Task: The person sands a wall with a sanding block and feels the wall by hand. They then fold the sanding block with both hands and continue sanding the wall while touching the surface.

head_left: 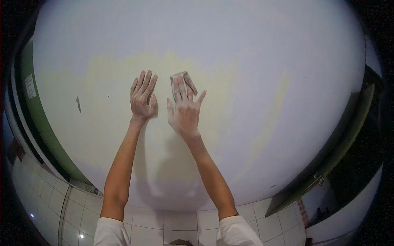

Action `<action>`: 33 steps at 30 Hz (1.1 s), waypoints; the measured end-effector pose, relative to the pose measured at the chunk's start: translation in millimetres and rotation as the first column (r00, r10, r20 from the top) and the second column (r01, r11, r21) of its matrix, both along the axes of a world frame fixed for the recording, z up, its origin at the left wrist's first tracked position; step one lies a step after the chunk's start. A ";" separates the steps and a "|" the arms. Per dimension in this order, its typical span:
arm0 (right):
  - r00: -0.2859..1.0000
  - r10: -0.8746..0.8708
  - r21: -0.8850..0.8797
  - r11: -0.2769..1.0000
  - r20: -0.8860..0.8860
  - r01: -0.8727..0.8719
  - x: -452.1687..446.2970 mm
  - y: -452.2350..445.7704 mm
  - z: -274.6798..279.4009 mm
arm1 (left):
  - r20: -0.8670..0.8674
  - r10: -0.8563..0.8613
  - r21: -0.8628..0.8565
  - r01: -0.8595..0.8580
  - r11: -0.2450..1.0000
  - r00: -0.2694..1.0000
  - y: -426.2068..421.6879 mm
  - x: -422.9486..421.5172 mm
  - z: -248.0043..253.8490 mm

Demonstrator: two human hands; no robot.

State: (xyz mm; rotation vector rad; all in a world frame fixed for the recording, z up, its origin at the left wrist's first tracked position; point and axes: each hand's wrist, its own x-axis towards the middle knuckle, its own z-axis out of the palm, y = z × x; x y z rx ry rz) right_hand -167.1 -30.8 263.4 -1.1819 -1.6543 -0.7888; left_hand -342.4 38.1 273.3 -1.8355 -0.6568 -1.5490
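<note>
A broad wall [262,49] fills most of the view, pale lilac with a patchy yellowish area around my hands. My left hand [142,96] lies against it with fingers stretched upward, holding nothing. To its right, my right hand [185,106] presses a folded, dusty piece of sandpaper [188,80] to the wall. Its middle fingers lie over the sheet, while thumb and little finger spread out to the sides. Part of the sandpaper is hidden under the fingers. Pale dust coats both hands.
A dark chipped mark [78,104] and a smaller spot [108,96] show on the wall at left. A green frame [37,106] with a white label [30,86] borders the left side. Below is a tiled floor [180,221]. A door with a handle [321,180] stands at right.
</note>
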 end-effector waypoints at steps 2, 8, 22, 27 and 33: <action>1.000 -0.006 -0.025 1.000 0.002 0.006 1.3 0.0 -24.9 | 0.008 -0.013 0.018 0.013 1.000 1.000 -1.2 1.0 1.0; 0.998 -0.055 -0.112 0.992 0.009 0.055 2.5 -6.6 -46.0 | 0.008 0.014 0.007 -0.014 1.000 1.000 -3.8 1.3 1.2; 0.991 -0.126 -0.112 0.986 -0.044 0.121 -12.6 -7.4 -31.7 | 0.008 0.007 0.008 -0.007 1.000 1.000 -1.8 -0.6 1.4; 0.991 -0.112 -0.057 0.993 -0.078 0.108 -21.5 -4.2 1.5 | -0.001 -0.010 0.005 0.010 1.000 1.000 -3.6 -2.2 0.5; 0.988 -0.122 -0.147 0.983 -0.089 0.108 -18.3 -15.9 -48.7 | 0.003 -0.004 -0.010 0.004 1.000 1.000 -5.9 -1.8 0.4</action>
